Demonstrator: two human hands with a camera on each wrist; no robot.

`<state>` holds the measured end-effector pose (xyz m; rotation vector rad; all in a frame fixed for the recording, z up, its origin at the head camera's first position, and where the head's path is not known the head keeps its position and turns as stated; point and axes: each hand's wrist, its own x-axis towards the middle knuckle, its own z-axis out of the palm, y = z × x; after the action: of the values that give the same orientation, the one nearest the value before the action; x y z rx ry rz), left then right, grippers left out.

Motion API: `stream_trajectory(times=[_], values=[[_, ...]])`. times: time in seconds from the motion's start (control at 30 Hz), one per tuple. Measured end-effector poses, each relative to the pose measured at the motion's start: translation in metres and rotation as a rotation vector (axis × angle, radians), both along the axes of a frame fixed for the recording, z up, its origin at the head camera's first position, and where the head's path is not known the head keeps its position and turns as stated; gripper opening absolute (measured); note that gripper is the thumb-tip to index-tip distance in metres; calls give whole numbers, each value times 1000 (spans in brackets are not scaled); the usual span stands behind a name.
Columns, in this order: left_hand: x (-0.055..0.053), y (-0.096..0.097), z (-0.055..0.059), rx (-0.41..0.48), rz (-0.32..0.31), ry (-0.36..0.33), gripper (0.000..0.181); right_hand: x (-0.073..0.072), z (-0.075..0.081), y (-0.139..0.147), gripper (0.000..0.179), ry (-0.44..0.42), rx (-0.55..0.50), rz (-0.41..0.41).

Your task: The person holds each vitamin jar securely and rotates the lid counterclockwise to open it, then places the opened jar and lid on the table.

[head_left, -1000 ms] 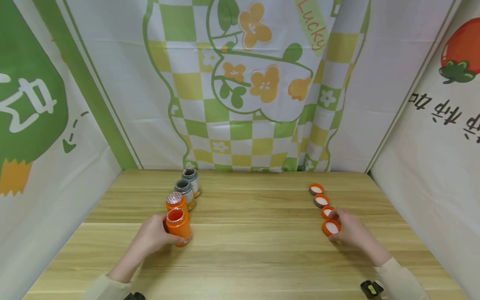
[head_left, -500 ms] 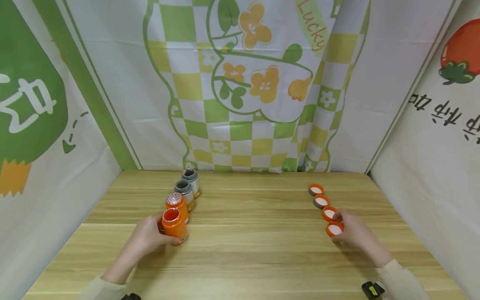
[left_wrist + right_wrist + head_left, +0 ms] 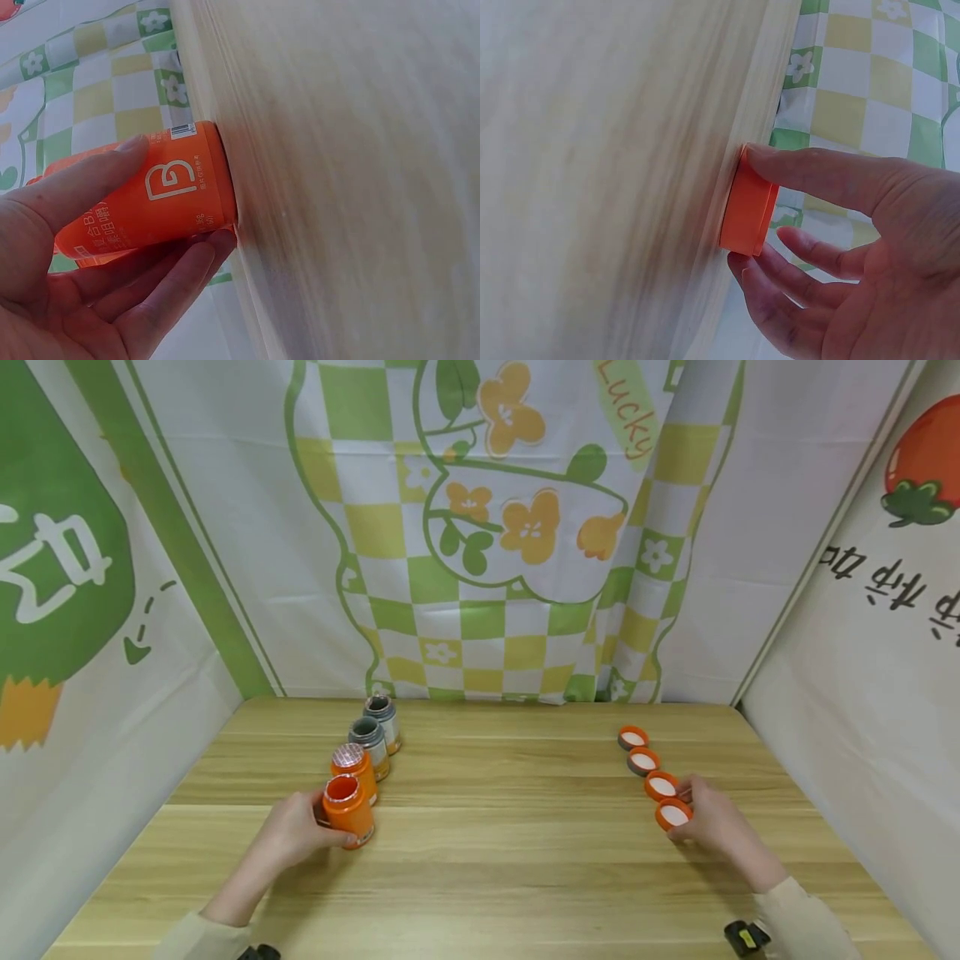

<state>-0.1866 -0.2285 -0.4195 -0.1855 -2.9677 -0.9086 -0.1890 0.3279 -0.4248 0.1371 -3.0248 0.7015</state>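
My left hand (image 3: pixel 296 833) grips the nearest orange bottle (image 3: pixel 350 817), which has no lid and stands upright on the table at the left. In the left wrist view, thumb and fingers lie on either side of that orange bottle (image 3: pixel 172 187), its base at the wood. My right hand (image 3: pixel 714 817) pinches the nearest orange cap (image 3: pixel 673 815), lying with its white inside up. The right wrist view has the orange cap (image 3: pixel 748 202) between thumb and fingers, against the table. Just behind it lies another orange cap (image 3: pixel 662 786).
Behind the held bottle stand an orange bottle with a silver seal (image 3: pixel 351 760), a grey bottle (image 3: pixel 369 745) and a farther grey bottle (image 3: pixel 383 721), in a slanting row. Two grey-sided caps (image 3: pixel 642 762) continue the right row. A checkered curtain (image 3: pixel 480 643) hangs behind the wooden table (image 3: pixel 510 793).
The left hand has shifted the nearest orange bottle slightly left. The right hand has slid its cap a little to the right, and the orange cap behind it now shows more fully.
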Motion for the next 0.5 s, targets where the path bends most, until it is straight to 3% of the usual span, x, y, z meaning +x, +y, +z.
stream_trajectory(times=[0.5], values=[[1,1,0,14,-2,-17,57,0,4,1,77,-64,-11,-27]])
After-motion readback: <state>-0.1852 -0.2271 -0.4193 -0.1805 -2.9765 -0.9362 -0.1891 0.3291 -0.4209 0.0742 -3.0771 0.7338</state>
